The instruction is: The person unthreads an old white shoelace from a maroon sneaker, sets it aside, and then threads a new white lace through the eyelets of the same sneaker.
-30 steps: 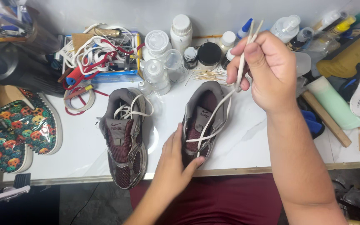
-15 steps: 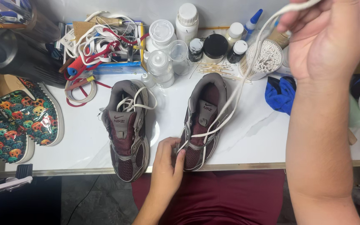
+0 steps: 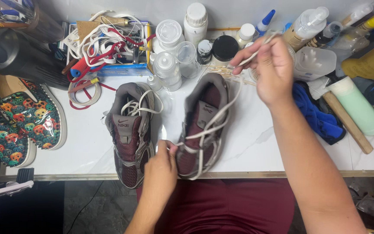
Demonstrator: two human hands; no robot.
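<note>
Shoe [image 3: 204, 125] lay on the counter [image 3: 260, 143] beside its mate [image 3: 130, 134]. Left hand [image 3: 163, 162] gripped its toe end; right hand [image 3: 267, 71], raised above, pinched the lace [image 3: 221, 115] taut.

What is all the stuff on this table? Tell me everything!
Sneakers: 2, grey and maroon, table middle.
Lace: 1, white, on the right sneaker.
Patterned shoes: 2, colourful, left edge.
Tangled laces: a pile, white and red, back left.
Bottles and jars: many, mostly white or clear, along the back.
Cloth: 1, blue, right.
Tube: 1, pale green, right.
Left hand: pinching lace at the toe end.
Right hand: pulling lace up.
</note>
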